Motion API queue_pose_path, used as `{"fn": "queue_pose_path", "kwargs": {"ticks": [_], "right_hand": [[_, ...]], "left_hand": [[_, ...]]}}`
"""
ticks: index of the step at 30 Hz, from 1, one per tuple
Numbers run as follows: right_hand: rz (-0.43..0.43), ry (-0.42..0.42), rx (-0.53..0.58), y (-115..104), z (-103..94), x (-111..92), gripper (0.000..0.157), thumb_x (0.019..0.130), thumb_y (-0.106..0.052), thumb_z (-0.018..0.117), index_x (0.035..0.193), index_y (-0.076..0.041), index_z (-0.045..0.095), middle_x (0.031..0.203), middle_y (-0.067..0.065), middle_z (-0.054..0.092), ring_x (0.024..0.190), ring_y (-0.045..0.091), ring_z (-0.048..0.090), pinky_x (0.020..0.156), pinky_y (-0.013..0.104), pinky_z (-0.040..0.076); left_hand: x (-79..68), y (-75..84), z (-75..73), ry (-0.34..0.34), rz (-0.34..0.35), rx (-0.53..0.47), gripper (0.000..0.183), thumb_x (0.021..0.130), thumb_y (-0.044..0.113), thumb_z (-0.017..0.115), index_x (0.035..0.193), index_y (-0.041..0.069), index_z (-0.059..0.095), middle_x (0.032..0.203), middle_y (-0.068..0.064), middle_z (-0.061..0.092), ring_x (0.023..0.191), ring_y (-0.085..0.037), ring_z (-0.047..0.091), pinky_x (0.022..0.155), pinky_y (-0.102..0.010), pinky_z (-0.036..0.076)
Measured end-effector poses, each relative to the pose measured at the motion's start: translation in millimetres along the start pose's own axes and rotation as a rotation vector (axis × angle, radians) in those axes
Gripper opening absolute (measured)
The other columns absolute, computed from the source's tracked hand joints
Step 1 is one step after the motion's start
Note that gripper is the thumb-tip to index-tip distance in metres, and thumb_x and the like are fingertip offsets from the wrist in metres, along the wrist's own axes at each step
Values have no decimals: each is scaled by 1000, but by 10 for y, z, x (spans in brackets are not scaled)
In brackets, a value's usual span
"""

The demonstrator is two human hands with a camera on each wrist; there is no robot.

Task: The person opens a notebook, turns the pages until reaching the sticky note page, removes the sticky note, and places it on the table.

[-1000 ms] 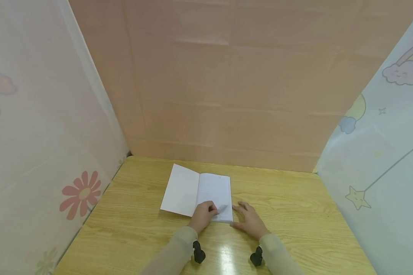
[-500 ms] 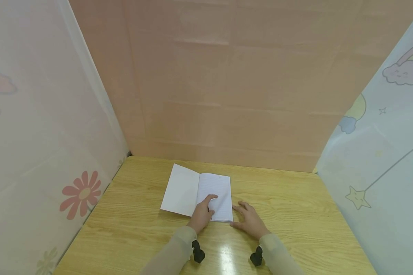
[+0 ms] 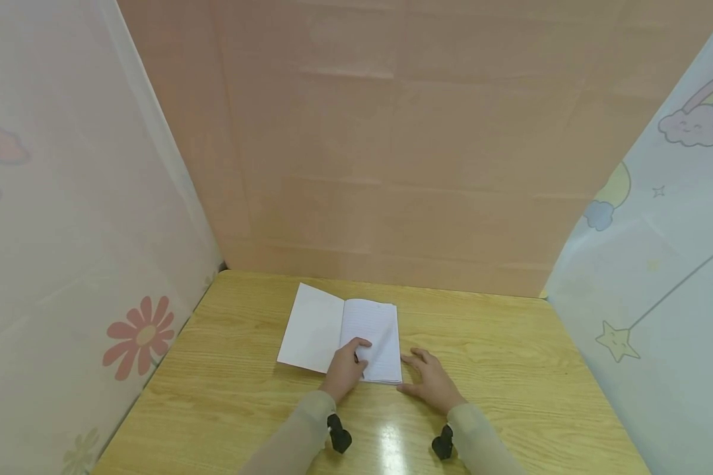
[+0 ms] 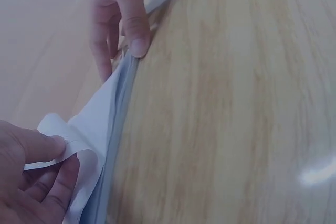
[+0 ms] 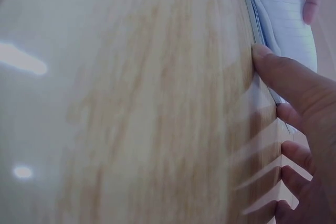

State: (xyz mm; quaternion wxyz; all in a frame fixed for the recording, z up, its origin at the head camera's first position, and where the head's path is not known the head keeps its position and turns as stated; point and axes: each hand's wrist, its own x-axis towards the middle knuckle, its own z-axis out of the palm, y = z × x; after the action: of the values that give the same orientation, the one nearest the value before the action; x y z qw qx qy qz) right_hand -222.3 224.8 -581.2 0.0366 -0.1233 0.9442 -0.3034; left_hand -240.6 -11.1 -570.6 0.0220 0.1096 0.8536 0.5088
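An open notebook lies on the wooden table, its white inside cover spread to the left and a lined page facing up on the right. My left hand is over the lower part of that page. In the left wrist view, the thumb and fingers pinch a page, which curls up between them. My right hand rests at the notebook's lower right corner, fingers spread and loosely bent. The right wrist view has its thumb against the notebook's edge, with the other fingertips down along the side.
The wooden table extends around the notebook on all sides. A plain peach backdrop rises behind it. White printed sheets flank the left and right. A black strap device sits on each wrist.
The left hand has shifted left across the page from near its lower right corner, drawing the pinched page with it in a curl. The right hand has stayed in place.
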Motion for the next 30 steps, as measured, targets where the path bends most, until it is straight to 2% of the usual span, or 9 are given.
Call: {"fn": "queue_pose_path", "kwargs": {"ticks": [3, 10, 15, 21, 30], "right_hand": [[0, -2, -5, 4, 1, 3, 72, 75, -50, 77, 135, -17, 57, 149, 13, 39, 136, 41, 35, 105, 62, 35], [-15, -7, 4, 31, 4, -3, 73, 75, -51, 76, 136, -16, 56, 150, 14, 39, 136, 42, 35, 104, 62, 36], [-33, -3, 2, 37, 9, -17, 73, 76, -49, 77, 136, -15, 56, 150, 15, 38, 135, 43, 35, 103, 63, 37], [-38, -2, 0, 17, 16, -22, 72, 76, -48, 77, 136, -15, 56, 149, 16, 38, 135, 43, 36, 103, 63, 37], [-37, -4, -14, 17, 17, -16, 73, 76, -49, 76, 137, -15, 55, 150, 16, 37, 136, 43, 34, 104, 63, 36]], "left_hand": [[-20, 60, -74, 16, -20, -31, 35, 87, -2, 66, 120, 9, 61, 64, -1, 53, 52, -16, 58, 46, -23, 44], [-12, 151, -260, 113, -28, 18, 33, 84, 2, 70, 115, 11, 65, 68, 2, 52, 61, -10, 46, 51, -20, 39], [-55, 176, -427, 166, -27, 3, 33, 84, 1, 70, 115, 10, 65, 69, -1, 53, 62, -11, 46, 52, -20, 40], [-113, 129, -629, 238, -38, -16, 34, 84, 1, 71, 116, 10, 65, 75, -3, 57, 67, -12, 50, 55, -20, 45], [-211, 31, -928, 356, -65, -35, 29, 82, -1, 71, 110, 8, 68, 74, -5, 58, 64, -13, 48, 53, -20, 43]]}}
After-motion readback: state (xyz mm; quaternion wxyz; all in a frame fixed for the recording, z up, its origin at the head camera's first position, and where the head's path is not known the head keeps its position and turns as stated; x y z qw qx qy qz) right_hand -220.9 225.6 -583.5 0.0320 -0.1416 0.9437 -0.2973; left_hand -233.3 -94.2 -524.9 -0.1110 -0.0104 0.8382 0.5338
